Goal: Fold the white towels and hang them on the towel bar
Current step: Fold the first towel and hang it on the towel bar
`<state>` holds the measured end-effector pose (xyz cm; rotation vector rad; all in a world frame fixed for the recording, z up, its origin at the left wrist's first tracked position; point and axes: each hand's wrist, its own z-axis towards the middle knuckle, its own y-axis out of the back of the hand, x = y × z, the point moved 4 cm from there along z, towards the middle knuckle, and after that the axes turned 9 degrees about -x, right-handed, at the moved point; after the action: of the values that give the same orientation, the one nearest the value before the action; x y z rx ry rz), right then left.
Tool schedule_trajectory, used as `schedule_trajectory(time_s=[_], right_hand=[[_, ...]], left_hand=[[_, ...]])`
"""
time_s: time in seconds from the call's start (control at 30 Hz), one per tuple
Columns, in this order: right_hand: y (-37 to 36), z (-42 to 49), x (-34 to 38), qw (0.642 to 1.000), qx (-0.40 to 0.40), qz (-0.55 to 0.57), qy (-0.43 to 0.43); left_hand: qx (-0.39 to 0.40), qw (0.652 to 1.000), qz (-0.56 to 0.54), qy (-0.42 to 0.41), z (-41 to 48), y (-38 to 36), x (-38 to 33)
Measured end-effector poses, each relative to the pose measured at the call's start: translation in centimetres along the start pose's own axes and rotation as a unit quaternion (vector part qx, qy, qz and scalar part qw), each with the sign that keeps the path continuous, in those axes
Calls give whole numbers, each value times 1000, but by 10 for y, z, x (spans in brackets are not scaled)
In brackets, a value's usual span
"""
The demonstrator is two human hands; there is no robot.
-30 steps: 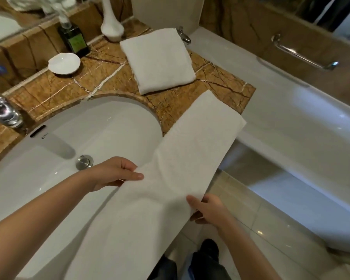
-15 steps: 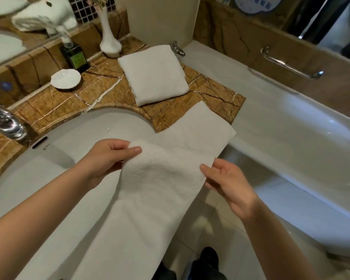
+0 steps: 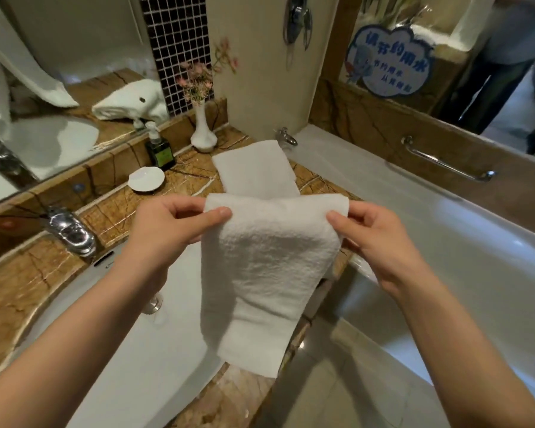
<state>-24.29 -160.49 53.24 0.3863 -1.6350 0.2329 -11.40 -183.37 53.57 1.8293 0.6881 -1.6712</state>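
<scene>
Between the tub (image 3: 445, 242) at 3 o'clock and the sink (image 3: 136, 350) at 8 o'clock, over the corner of the bench (image 3: 115, 211), a white towel (image 3: 269, 273) hangs doubled, with its fold uppermost and its ends dropping toward 6 o'clock. A second towel (image 3: 254, 168), already folded, lies flat on the bench at 12 o'clock. The only bar (image 3: 445, 163) in view runs above the tub at 2 o'clock. The left hand (image 3: 164, 233) pinches the fold's left corner between thumb and fingers, and the right hand (image 3: 380, 239) pinches the right corner likewise. The step looks like folding, with the halving done. Next the edges want squaring, then a carry toward 2 o'clock to drape the towel over the bar, with both pinches kept so the layers do not slip
</scene>
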Motion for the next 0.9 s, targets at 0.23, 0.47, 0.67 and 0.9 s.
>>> schedule_trajectory(time_s=[0.23,0.47,0.67,0.9], right_hand=[[-22,25,73,990,85,-47,103],[-47,54,127,953,219,-129,167],[-86,81,183,917,254,-183,246],[-142,69,254,884,288,-140,340]], left_hand=[[-86,995,-12,-49,-5,15,-58],[-162,983,-52,-67,-10,31,-105],[-251,963,-36,-91,-26,55,-152],[-323,933,-4,-159,-67,96,-212]])
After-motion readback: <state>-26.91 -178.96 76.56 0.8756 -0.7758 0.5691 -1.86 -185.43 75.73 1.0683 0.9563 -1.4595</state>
